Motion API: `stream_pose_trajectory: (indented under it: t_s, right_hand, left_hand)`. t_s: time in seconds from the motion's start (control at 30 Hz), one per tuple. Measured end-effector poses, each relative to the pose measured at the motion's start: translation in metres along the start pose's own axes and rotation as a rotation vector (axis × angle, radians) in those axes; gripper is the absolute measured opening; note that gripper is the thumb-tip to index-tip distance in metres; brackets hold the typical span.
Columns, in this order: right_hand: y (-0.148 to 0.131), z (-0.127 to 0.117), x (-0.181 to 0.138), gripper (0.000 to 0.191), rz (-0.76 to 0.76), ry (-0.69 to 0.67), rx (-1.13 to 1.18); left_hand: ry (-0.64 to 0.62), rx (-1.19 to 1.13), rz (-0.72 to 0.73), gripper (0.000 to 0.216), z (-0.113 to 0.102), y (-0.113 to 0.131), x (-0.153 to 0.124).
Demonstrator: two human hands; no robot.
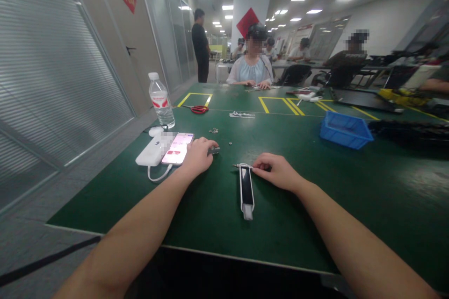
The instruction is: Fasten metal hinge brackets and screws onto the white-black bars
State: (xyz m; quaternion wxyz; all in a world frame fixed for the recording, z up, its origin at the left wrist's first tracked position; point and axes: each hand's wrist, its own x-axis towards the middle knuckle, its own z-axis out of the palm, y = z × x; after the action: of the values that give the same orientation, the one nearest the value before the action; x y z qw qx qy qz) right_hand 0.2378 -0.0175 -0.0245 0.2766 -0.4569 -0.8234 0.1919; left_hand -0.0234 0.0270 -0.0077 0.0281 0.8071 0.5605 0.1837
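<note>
My left hand (199, 155) rests beside the lit phone, its fingers closed on a small grey block (213, 150) whose kind I cannot make out. My right hand (277, 170) is closed in a pinch on a thin pointed metal rod (236, 166), tip toward the left. That rod crosses the far end of a narrow white-framed piece (247, 189) with a dark glossy strip, which lies lengthwise on the green table (217, 215). Between the hands and farther out are a small ring-like metal part (230, 143) and several more small metal parts (214, 130).
At left, a white power bank (149, 152) is cabled to the phone (178, 147); a water bottle (162, 103) stands behind. Red-handled scissors (199, 109) and white strips (242, 114) lie farther out. A blue bin (345, 131) sits right. Another person (252, 67) sits opposite.
</note>
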Motion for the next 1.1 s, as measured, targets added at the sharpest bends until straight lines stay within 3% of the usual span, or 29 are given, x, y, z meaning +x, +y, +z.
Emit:
stream_pose_trajectory:
  t_s: [0.2, 0.43, 0.73, 0.97, 1.1]
  right_hand:
    - [0.000, -0.001, 0.000, 0.012, -0.001, 0.001, 0.002]
    - [0.000, 0.000, 0.000, 0.012, -0.004, 0.007, -0.003]
    - [0.000, -0.001, 0.000, 0.011, -0.015, 0.012, -0.012]
    - [-0.001, -0.001, 0.000, 0.012, -0.001, 0.000, -0.030]
    - [0.000, -0.001, 0.000, 0.011, -0.001, 0.002, -0.026]
  left_hand:
    - [-0.003, -0.119, 0.110, 0.028, 0.001, 0.000, -0.002]
    - [-0.100, -0.181, 0.267, 0.021, 0.001, 0.009, -0.005]
    - [-0.193, -0.305, 0.336, 0.015, 0.000, 0.023, -0.011]
    - [-0.119, -0.269, 0.417, 0.026, -0.004, 0.017, -0.009]
    - [-0.194, -0.235, 0.469, 0.034, -0.003, 0.016, -0.008]
